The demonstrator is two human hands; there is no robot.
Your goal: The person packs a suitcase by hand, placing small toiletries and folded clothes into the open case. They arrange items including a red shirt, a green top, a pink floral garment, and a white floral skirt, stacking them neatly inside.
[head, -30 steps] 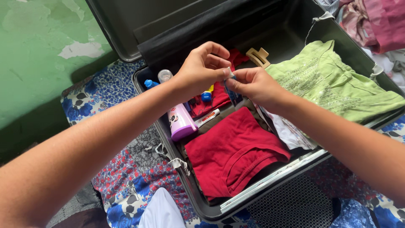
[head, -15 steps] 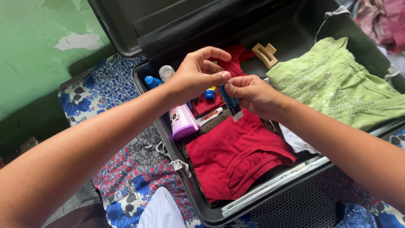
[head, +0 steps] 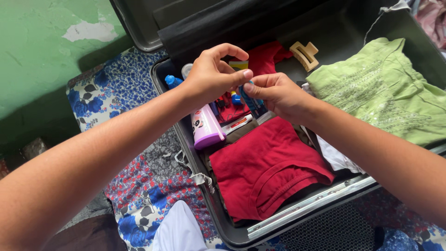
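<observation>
Blue, a small tube (head: 251,98) hangs over the open suitcase (head: 223,223), gripped in the curled fingers of the right hand (head: 278,95); the left hand (head: 214,76) pinches its top between thumb and forefinger; below lie a folded red garment (head: 269,169) and, left, a lilac bottle (head: 206,128); far right, a green top (head: 385,93).

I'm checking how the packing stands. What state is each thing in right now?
suitcase: lid open.
left hand: pinching the top of the blue tube.
right hand: gripping the blue tube.
red garment: folded, lying flat.
green top: spread out.
purple bottle: lying down.
hair claw: closed.
</observation>
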